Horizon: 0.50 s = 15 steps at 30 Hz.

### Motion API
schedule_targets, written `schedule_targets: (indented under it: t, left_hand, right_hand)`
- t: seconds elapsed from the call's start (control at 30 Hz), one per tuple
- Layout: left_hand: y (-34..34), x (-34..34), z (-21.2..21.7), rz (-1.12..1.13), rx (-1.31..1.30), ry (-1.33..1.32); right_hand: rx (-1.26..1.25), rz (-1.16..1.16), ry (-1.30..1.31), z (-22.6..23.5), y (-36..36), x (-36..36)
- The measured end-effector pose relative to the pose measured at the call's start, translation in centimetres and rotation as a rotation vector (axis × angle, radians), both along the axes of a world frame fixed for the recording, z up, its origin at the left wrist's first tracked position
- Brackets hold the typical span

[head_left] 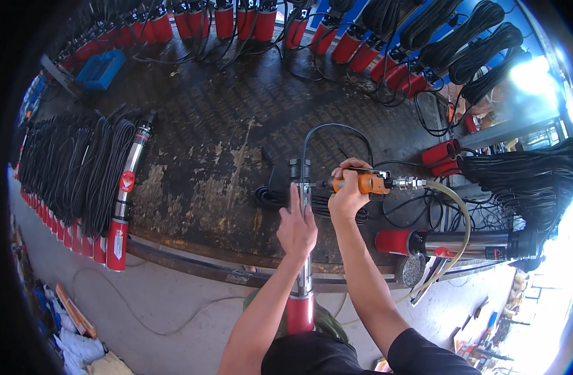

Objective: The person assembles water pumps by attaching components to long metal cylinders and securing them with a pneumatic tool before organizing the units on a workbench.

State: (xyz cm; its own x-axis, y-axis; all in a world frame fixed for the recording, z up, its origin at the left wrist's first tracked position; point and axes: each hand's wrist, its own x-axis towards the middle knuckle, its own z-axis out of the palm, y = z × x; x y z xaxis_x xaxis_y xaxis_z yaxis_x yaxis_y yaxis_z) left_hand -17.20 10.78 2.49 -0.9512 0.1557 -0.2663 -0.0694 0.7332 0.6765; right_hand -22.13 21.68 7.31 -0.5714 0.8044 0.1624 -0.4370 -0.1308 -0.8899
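Observation:
A submersible pump (304, 278) lies with its silver tube pointing away from me, its red end near my body and its black head on the bench. My left hand (297, 232) is closed on the tube, the index finger reaching toward the black head. In my right hand (348, 197) is an orange air screwdriver (370, 184), held sideways. Its tip points left and meets the pump just below the black head; the exact contact is too small to make out. A pale air hose (465, 231) runs from the driver's metal coupling. Coiled black cable (272, 199) lies beside the pump.
Finished-looking pumps with bundled cables (105, 169) line the left side of the worn bench (192, 181). Several red-ended pumps (264, 25) stand along the back. A blue crate (101, 70) sits back left. Another pump (468, 244) and cable bundles (524, 181) lie right.

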Motion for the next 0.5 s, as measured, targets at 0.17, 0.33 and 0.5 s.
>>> schedule_targets:
  t: [0.17,0.33,0.5]
  left_hand:
    - [0.06,0.0,-0.17,-0.002,-0.017,0.017]
    - [0.13,0.06,-0.19,-0.005,-0.026,0.03]
    - [0.16,0.01,0.43,-0.012,-0.025,0.004]
  right_hand:
    - [-0.029,0.019,0.005,0.05,-0.23,-0.07]
    - [0.002,0.05,0.01,-0.11,-0.26,-0.04]
    - [0.067,0.083,0.049,0.1,-0.97,-0.14]
